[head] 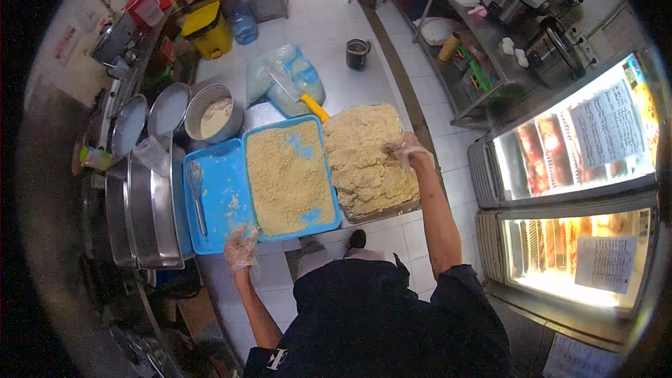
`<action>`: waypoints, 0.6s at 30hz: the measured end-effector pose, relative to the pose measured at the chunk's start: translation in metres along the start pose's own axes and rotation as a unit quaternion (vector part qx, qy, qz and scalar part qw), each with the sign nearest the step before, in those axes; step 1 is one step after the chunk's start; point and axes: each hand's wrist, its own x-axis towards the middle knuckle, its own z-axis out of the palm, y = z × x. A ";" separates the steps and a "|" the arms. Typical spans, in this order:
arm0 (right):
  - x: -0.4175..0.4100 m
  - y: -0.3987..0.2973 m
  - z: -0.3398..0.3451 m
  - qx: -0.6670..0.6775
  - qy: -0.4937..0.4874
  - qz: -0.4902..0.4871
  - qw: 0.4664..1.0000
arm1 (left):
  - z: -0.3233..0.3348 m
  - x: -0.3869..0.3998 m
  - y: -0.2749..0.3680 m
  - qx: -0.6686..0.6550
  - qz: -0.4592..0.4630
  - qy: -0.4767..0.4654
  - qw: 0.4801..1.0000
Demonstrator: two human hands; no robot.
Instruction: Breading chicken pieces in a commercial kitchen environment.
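My left hand point(242, 248), in a clear plastic glove, is at the near edge of a blue tray point(218, 189). Its fingers are half curled, and whether they grip the rim is unclear. A wire whisk point(196, 194) and scattered crumbs lie in that tray. Beside it, a second blue tray holds a layer of pale breadcrumbs point(289, 178). My right hand point(407, 148), also gloved, touches the right side of a heap of crumb-coated food point(367, 155). The heap fills a metal tray point(380, 214); my right fingertips are partly hidden against it.
A cleaver with a yellow handle point(314, 107) lies on blue-tinted plastic bags point(294, 81). A pot of pale powder or batter point(214, 114) and deep steel pans point(155, 210) stand left. A dark mug point(357, 54) sits farther back. Lit display fridges point(575, 252) line the right.
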 end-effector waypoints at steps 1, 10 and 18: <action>0.000 -0.002 0.001 -0.124 -0.011 -0.038 0.992 | -0.005 -0.002 -0.011 0.005 0.003 0.008 1.000; -0.015 -0.021 -0.009 -0.436 -0.026 0.001 0.900 | -0.011 -0.010 -0.010 0.139 0.025 0.033 0.989; -0.026 0.062 0.019 -0.576 0.274 -0.206 0.742 | -0.007 0.002 0.009 0.080 -0.014 0.031 0.996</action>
